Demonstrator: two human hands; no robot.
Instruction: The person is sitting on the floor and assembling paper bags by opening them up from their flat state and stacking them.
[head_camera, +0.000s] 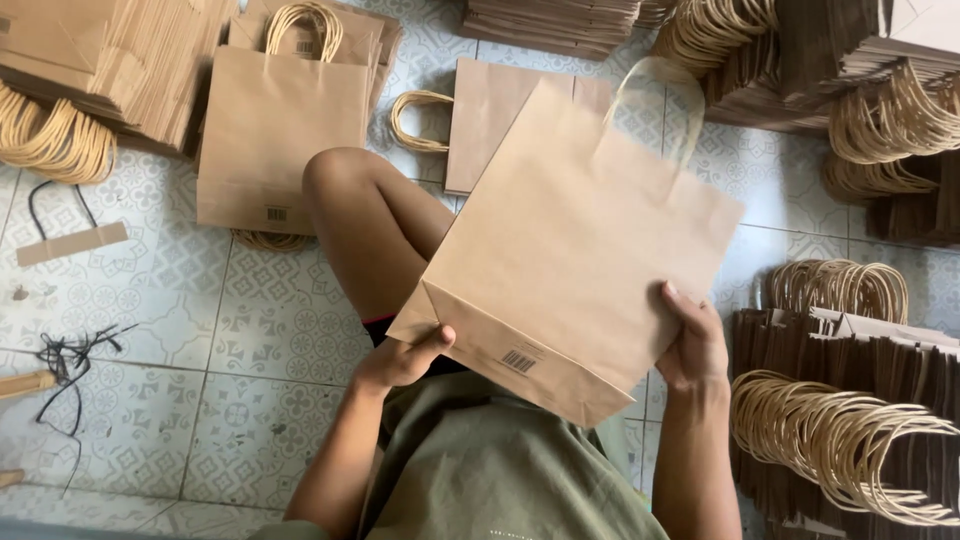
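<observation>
Both hands grip a flat brown bag above the lap, left hand (400, 358) pinching its bottom corner, right hand (692, 345) clasping its edge (570, 260), seemingly mid-check, with stacks (850, 420) along the floor's right edge.

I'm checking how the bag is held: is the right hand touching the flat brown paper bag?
Touching. The head view shows the right hand with its fingers wrapped over the side edge of the paper bag, no gap between them.
</observation>
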